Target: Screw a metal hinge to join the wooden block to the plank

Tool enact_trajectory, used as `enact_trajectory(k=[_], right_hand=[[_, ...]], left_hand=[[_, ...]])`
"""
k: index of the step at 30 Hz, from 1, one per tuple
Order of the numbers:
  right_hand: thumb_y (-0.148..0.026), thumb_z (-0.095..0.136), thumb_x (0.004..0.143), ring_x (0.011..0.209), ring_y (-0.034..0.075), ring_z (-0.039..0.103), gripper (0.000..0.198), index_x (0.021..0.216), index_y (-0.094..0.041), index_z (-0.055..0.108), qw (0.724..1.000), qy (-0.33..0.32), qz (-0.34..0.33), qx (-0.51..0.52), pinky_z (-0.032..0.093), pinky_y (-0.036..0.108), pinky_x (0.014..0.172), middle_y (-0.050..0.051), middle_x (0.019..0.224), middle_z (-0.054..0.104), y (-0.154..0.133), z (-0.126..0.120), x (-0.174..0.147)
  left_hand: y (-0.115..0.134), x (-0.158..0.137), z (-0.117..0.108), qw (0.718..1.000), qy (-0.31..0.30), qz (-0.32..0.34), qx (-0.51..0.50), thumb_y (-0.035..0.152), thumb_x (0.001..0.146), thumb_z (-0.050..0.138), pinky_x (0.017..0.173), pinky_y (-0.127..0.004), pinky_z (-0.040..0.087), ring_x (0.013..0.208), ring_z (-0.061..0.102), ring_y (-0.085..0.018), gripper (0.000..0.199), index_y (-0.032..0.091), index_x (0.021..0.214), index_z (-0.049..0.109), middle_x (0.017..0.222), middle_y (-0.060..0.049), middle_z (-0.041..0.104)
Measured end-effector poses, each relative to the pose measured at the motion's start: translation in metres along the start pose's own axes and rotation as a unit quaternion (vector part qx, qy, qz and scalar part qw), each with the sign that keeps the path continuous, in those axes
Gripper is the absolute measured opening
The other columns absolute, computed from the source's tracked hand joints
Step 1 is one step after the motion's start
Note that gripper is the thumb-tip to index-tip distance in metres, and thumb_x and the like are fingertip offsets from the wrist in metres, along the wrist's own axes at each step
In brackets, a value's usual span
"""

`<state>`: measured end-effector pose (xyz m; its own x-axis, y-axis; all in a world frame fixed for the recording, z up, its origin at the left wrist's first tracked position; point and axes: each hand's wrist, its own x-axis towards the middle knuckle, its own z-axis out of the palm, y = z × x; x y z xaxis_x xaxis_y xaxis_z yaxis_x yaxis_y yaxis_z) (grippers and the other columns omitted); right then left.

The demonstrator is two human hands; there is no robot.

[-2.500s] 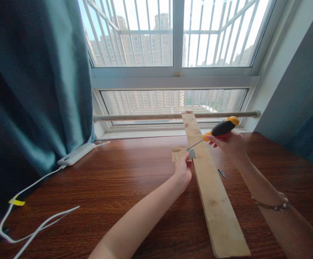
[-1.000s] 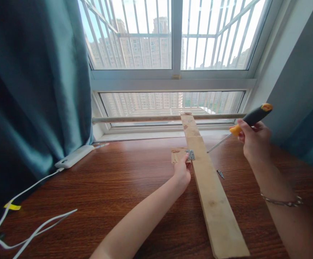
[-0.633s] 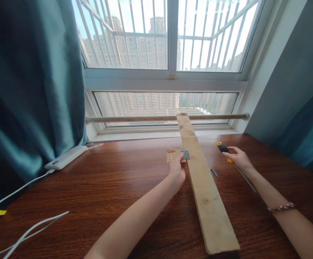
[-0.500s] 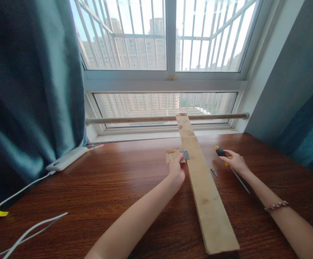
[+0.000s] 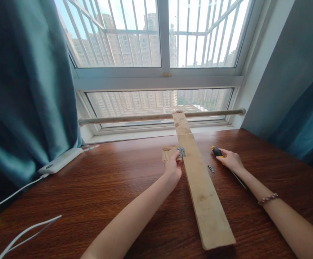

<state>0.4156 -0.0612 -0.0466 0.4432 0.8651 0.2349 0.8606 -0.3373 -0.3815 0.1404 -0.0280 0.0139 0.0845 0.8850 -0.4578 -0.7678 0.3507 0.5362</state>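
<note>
My left hand [image 5: 173, 168] grips a small wooden block [image 5: 167, 154], its thumb resting by a grey metal hinge [image 5: 182, 152]. The hinge lies across the block and the left edge of a long pale wooden board [image 5: 202, 196]. To the right of that board, my right hand [image 5: 232, 160] is closed around a screwdriver [image 5: 216, 151]. The screwdriver's black and yellow handle points away from me, and its shaft runs back beneath my wrist. Several screws [image 5: 211, 169] lie on the table between the board and my right hand.
The board's far end reaches a horizontal rail [image 5: 134, 118] in front of the window. On the brown wooden table [image 5: 97, 187], a white power bank [image 5: 61, 160] sits at the left with a white cable [image 5: 23, 235] nearby. A dark curtain [image 5: 32, 79] hangs at the left.
The view has turned slightly, so everything sits a little further left in the picture. Both hands keep their grips on the block and the screwdriver.
</note>
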Motion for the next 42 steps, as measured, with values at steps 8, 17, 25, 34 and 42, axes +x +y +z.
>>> enact_trajectory(k=[8, 17, 25, 34, 42], right_hand=[[-0.048, 0.055, 0.073, 0.084, 0.029, 0.065, 0.053, 0.123, -0.033, 0.058, 1.000, 0.000, 0.008, -0.025, 0.044, 0.032, 0.066, 0.005, 0.090, 0.071, -0.003, -0.002, -0.003], [-0.046, 0.055, 0.074, 0.077, 0.024, 0.063, 0.051, 0.120, -0.027, 0.060, 0.999, -0.013, -0.011, -0.030, 0.041, 0.028, 0.060, 0.005, 0.076, 0.067, 0.002, 0.003, 0.001], [-0.047, 0.050, 0.077, 0.086, 0.027, 0.062, 0.045, 0.113, -0.022, 0.062, 0.996, -0.012, 0.016, -0.088, 0.041, 0.030, 0.063, 0.011, 0.095, 0.061, -0.010, -0.001, -0.005], [-0.034, 0.051, 0.078, 0.075, 0.019, 0.061, 0.031, 0.101, -0.017, 0.063, 0.994, 0.047, -0.098, -0.012, 0.043, 0.027, 0.066, 0.006, 0.082, 0.063, -0.031, -0.009, -0.012], [-0.025, 0.057, 0.071, 0.062, 0.016, 0.062, 0.012, 0.068, -0.018, 0.066, 0.971, -0.170, -0.156, 0.058, 0.044, 0.023, 0.058, 0.003, 0.065, 0.068, -0.052, -0.017, -0.020]], left_hand=[[-0.001, 0.001, -0.001, 1.000, -0.002, -0.001, -0.006, 0.001, 0.073, 0.061, 0.056, -0.024, 0.052, 0.052, 0.061, -0.012, 0.010, 0.012, 0.075, 0.059, 0.063, -0.004, 0.066], [-0.004, 0.005, -0.003, 1.000, -0.015, 0.003, 0.005, 0.002, 0.075, 0.060, 0.055, -0.022, 0.052, 0.051, 0.061, -0.012, 0.010, 0.011, 0.071, 0.060, 0.063, -0.005, 0.067], [-0.004, 0.006, -0.005, 1.000, -0.021, -0.003, 0.000, 0.003, 0.074, 0.061, 0.057, -0.023, 0.052, 0.054, 0.062, -0.012, 0.010, 0.012, 0.071, 0.060, 0.066, -0.005, 0.068], [-0.003, 0.004, -0.004, 1.000, -0.020, -0.009, 0.007, 0.005, 0.075, 0.061, 0.058, -0.022, 0.052, 0.054, 0.061, -0.012, 0.010, 0.014, 0.071, 0.059, 0.065, -0.004, 0.067], [-0.001, 0.001, -0.002, 1.000, -0.018, -0.016, 0.006, 0.005, 0.074, 0.061, 0.061, -0.024, 0.053, 0.054, 0.062, -0.012, 0.010, 0.014, 0.070, 0.059, 0.063, -0.003, 0.067]])
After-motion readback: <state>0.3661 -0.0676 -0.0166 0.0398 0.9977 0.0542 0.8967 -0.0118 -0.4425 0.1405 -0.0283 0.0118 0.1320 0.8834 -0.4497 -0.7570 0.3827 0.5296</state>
